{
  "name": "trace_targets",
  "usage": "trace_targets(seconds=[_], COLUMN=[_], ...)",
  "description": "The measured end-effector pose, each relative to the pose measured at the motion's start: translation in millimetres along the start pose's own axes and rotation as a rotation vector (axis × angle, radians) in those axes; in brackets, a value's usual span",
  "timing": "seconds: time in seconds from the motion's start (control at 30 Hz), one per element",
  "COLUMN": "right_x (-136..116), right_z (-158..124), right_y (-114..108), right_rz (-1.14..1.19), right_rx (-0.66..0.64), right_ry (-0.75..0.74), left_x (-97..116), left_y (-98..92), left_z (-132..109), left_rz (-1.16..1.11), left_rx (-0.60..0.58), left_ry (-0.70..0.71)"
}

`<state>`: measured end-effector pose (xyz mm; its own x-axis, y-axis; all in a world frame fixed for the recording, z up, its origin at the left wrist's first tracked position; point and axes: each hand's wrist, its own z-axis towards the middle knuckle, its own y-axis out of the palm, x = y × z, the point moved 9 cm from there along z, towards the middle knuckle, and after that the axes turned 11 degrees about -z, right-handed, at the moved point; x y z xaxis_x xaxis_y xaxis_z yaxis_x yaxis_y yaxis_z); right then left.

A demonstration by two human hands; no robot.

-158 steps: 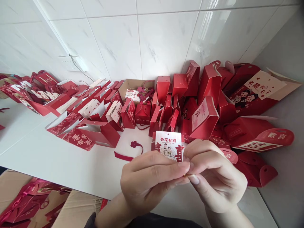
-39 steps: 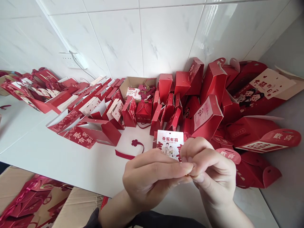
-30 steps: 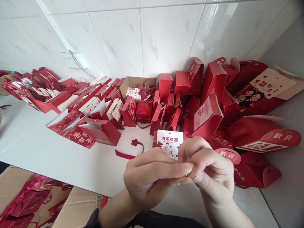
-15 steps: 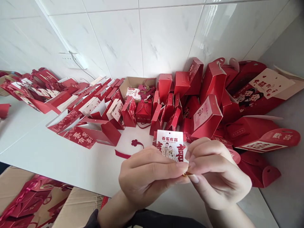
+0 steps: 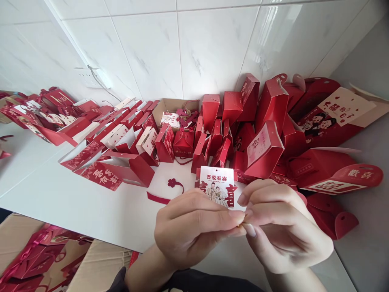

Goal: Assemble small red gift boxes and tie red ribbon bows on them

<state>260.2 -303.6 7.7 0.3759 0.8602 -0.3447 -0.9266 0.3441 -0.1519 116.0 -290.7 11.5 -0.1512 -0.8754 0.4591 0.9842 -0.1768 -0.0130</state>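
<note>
My left hand and my right hand meet fingertip to fingertip above the front of the table. Both pinch a tiny gold-coloured piece, mostly covered by the fingers, so its kind cannot be made out. Just behind the hands stands a white and red gift box printed with a bridal couple, its lower part hidden by my fingers. To its left, on the white tabletop, lie a dark red flower-shaped tie and a red ribbon strip.
Red gift boxes crowd the table's back and right side. Among them sits an open carton with cards and ties. A cardboard box of red packages is below the table's front edge. A socket with a cable is on the tiled wall.
Both hands have shifted slightly right, still pinching the gold-coloured piece, which shows less now. At the far left edge, a red item has changed shape or position.
</note>
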Motion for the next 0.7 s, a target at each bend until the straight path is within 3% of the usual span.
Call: trace_targets(seconds=[0.43, 0.7], right_x=[14.0, 12.2], right_z=[-4.5, -4.1], right_y=[7.2, 0.6], right_rz=[0.211, 0.213], right_rx=[-0.098, -0.065], right_ry=[0.062, 0.068], left_x=[-5.2, -1.0], left_y=[2.6, -0.5], left_z=[0.2, 1.0], left_rz=[-0.097, -0.058], left_rx=[-0.016, -0.023], left_ry=[-0.073, -0.021])
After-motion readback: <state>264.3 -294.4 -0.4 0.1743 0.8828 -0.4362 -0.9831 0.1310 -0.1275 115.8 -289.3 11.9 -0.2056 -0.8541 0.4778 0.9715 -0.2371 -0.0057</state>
